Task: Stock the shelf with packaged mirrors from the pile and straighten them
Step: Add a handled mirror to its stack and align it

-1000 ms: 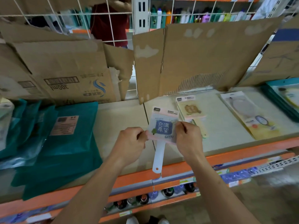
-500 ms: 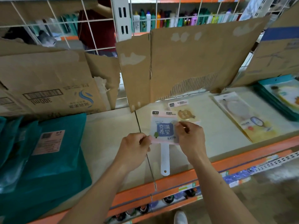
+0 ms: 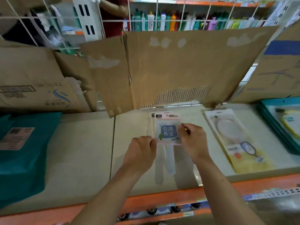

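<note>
A packaged hand mirror (image 3: 168, 130) with a pink card, blue label and white handle lies over another packaged mirror (image 3: 152, 125) on the beige shelf (image 3: 90, 151). My left hand (image 3: 140, 153) pinches the pack's lower left corner. My right hand (image 3: 193, 142) pinches its right edge. A larger packaged mirror (image 3: 238, 140) with a yellow card lies flat to the right.
Teal bags (image 3: 24, 153) fill the shelf's left side. Teal-edged packs (image 3: 282, 122) are stacked at the far right. Torn cardboard sheets (image 3: 170, 67) lean on the wire grid behind. An orange rail (image 3: 162, 200) edges the shelf front. A person in red stands beyond the grid.
Both hands have carried the pink mirror pack further back over the shelf and down onto the mirror pack lying there, which is now almost covered.
</note>
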